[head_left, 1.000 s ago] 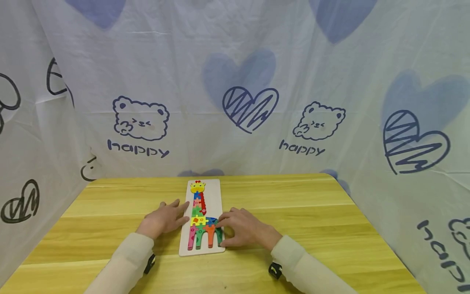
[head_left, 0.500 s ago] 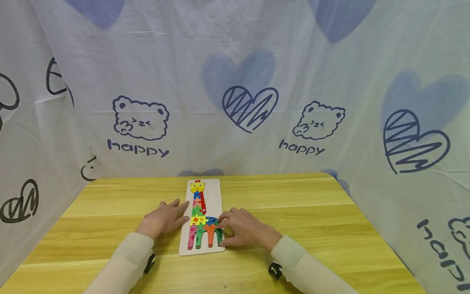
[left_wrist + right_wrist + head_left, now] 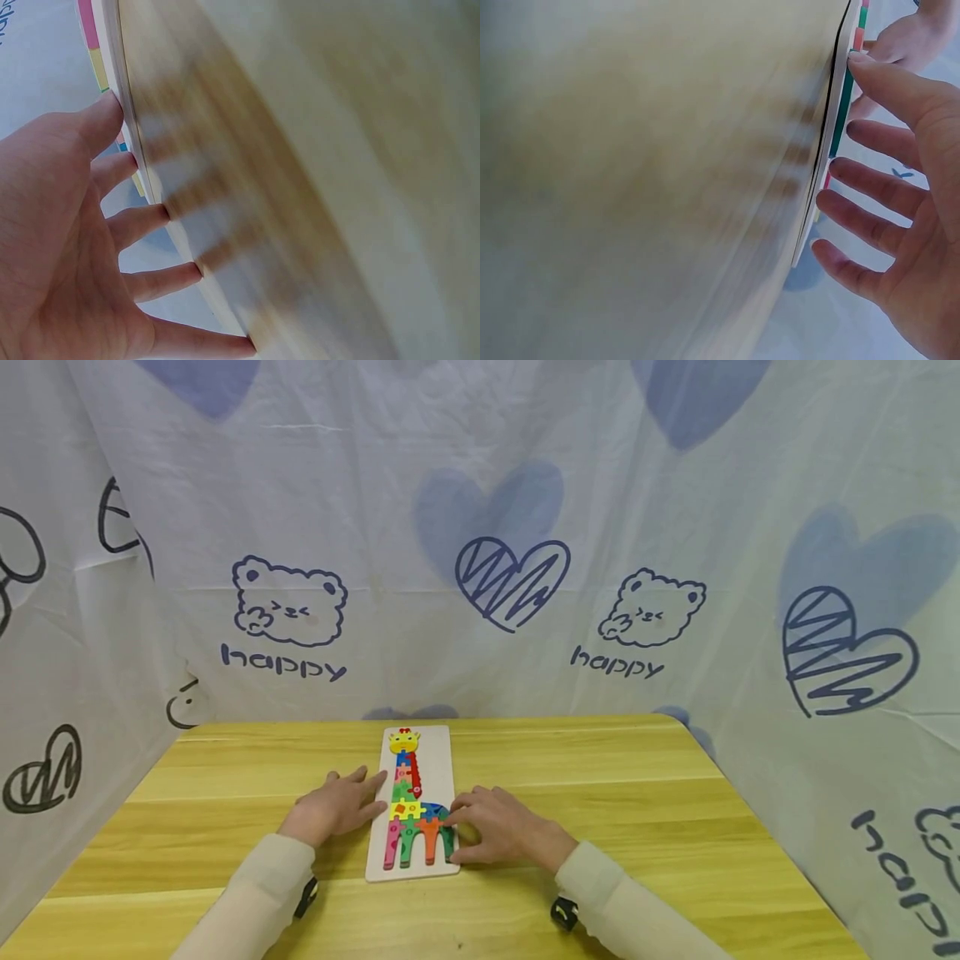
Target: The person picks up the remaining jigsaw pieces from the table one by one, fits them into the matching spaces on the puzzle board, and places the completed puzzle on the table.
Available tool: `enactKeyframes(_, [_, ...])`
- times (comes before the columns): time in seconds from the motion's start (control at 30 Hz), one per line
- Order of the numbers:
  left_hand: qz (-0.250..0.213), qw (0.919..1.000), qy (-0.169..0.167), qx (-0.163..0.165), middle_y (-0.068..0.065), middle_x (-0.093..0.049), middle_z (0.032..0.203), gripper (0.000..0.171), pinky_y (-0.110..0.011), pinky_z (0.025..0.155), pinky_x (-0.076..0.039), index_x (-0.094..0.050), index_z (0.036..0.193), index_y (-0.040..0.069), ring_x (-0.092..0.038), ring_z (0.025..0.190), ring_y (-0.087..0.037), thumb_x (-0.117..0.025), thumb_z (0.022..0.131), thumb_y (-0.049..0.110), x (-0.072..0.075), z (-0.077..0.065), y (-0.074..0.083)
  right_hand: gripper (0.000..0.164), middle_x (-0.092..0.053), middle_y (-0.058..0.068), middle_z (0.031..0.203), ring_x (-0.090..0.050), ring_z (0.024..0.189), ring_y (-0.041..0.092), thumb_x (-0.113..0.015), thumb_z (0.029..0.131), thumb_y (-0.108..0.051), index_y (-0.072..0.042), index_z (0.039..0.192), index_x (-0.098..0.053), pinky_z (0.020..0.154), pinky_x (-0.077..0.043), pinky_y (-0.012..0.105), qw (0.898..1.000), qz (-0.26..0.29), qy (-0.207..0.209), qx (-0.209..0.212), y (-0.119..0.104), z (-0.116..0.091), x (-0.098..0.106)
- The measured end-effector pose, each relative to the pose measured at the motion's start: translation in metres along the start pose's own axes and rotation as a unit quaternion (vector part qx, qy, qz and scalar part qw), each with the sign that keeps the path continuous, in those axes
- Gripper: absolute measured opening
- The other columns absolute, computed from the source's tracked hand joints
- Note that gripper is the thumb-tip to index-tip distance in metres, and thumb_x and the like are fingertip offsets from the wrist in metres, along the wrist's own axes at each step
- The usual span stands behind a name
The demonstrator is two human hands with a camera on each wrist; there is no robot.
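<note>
A giraffe jigsaw puzzle (image 3: 406,811) lies on a pale rectangular board (image 3: 437,762), its yellow head (image 3: 403,742) at the far end. My left hand (image 3: 333,808) rests at the board's left edge, thumb and index fingertips right at the side; the left wrist view shows its fingers spread and straight. From the right, my right hand (image 3: 501,827) reaches over the board's edge. Its thumb touches the end of the dark green leg piece (image 3: 842,112), and the index fingertip lies by the blue body piece (image 3: 432,811). The other right fingers are spread loosely.
The board sits on a wood-grain table (image 3: 600,793) that runs back to a pale curtain (image 3: 390,610) printed with hearts, bears and lettering. More curtain hangs at the left and right sides. Each wrist wears a black band (image 3: 563,912).
</note>
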State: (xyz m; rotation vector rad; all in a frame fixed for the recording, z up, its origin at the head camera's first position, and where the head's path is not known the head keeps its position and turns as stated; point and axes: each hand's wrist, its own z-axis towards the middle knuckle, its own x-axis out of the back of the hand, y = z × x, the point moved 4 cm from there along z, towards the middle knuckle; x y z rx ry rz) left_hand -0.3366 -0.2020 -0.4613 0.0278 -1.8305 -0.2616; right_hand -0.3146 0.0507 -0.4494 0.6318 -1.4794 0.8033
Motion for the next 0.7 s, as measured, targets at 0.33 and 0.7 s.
enactKeyframes(0.33, [-0.008,1.0000,-0.002,-0.001,-0.021,-0.030,0.168,0.066,-0.086,0.104,-0.033,-0.035,0.162,0.022,-0.024,0.148,-0.065,-0.051,0.105,0.052,-0.001,-0.001,0.000,0.039,-0.069,0.000,0.135,-0.062,0.119,0.018,-0.067,0.098,-0.043,-0.021,0.129,-0.073,0.099,-0.053,0.035,1.000,0.017,0.024,0.000,0.005,-0.002,0.006])
enactKeyframes(0.7, [-0.047,0.9986,0.009,-0.022,-0.027,-0.027,0.167,0.066,-0.080,0.110,-0.033,-0.036,0.162,0.018,-0.026,0.147,-0.065,-0.053,0.105,0.048,0.001,-0.006,-0.014,0.033,-0.070,0.007,0.131,-0.065,0.116,0.030,-0.068,0.099,-0.035,-0.015,0.124,-0.075,0.087,-0.059,0.051,0.986,0.007,0.113,-0.120,0.029,-0.021,0.019])
